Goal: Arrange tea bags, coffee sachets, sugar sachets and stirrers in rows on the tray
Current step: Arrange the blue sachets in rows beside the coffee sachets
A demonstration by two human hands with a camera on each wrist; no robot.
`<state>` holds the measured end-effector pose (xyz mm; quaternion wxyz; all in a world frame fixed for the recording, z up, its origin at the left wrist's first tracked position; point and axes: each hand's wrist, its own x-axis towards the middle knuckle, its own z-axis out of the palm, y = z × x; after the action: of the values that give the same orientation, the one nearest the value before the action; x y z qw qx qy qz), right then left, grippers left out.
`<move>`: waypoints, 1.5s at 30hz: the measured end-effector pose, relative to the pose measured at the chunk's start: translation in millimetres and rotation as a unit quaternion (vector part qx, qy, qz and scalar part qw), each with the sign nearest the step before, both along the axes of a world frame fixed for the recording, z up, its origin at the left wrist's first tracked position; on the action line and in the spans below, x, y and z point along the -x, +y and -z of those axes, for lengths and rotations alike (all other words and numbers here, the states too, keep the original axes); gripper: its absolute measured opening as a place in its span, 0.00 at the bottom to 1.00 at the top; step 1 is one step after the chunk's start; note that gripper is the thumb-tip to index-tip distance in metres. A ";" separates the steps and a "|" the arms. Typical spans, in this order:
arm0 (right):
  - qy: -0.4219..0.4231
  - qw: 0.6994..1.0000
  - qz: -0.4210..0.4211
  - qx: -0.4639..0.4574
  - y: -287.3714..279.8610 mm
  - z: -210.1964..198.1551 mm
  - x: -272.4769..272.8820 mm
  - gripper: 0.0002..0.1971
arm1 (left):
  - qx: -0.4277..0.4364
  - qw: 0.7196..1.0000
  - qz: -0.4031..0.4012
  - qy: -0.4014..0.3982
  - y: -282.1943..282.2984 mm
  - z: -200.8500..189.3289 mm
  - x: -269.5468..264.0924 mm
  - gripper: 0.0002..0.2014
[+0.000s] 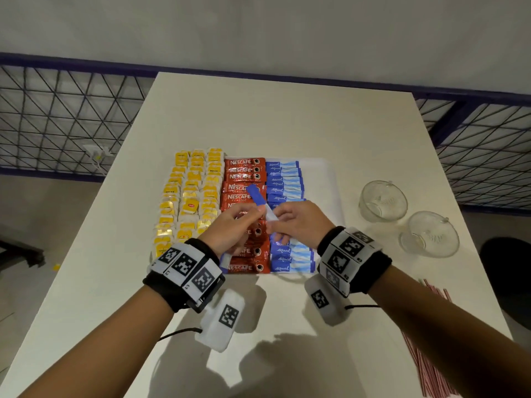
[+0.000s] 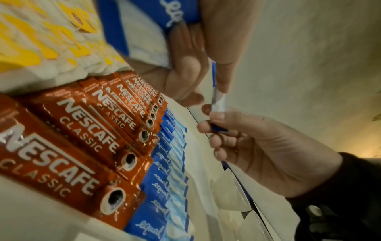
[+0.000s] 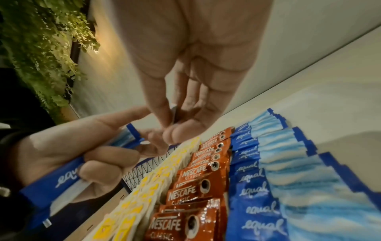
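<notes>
Both hands pinch sugar sachet (image 1: pixel 260 201) | tray (image 1: pixel 330 179) right strip bare

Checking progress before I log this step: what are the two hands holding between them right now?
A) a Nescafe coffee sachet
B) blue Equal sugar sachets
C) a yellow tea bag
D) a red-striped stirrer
B: the left hand grips blue Equal sugar sachets, and the right hand pinches the end of one above the tray.
</notes>
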<state>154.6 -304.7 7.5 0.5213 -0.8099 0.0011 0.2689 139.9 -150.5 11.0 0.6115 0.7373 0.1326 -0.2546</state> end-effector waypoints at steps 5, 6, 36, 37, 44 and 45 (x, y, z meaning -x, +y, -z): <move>-0.114 0.993 0.032 0.028 -9.2 -1.0 1.6 0.14 | 0.031 0.999 0.020 0.028 4.3 -8.4 1.5 0.11; -0.156 0.986 0.022 0.051 -9.2 -0.8 2.0 0.15 | 0.036 0.999 0.018 0.034 3.6 -9.9 1.5 0.14; 0.039 0.988 0.142 0.035 -57.6 58.3 -67.6 0.10 | 0.029 0.995 -0.022 0.091 5.4 30.7 -25.2 0.12; 0.041 0.989 0.139 0.038 -56.9 58.8 -68.1 0.10 | 0.030 0.995 -0.023 0.092 6.0 30.9 -25.3 0.12; 0.019 0.986 0.099 0.136 -52.6 59.9 -70.6 0.03 | 0.036 0.994 -0.026 0.097 7.7 34.2 -24.8 0.10; 0.016 0.985 0.096 0.143 -52.4 59.9 -71.0 0.03 | 0.035 0.994 -0.025 0.097 7.5 34.5 -24.4 0.10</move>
<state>225.5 -357.2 -52.4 0.4232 -0.8679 0.1256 0.2275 164.2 -143.1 -23.5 0.6272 0.6838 0.2010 -0.3141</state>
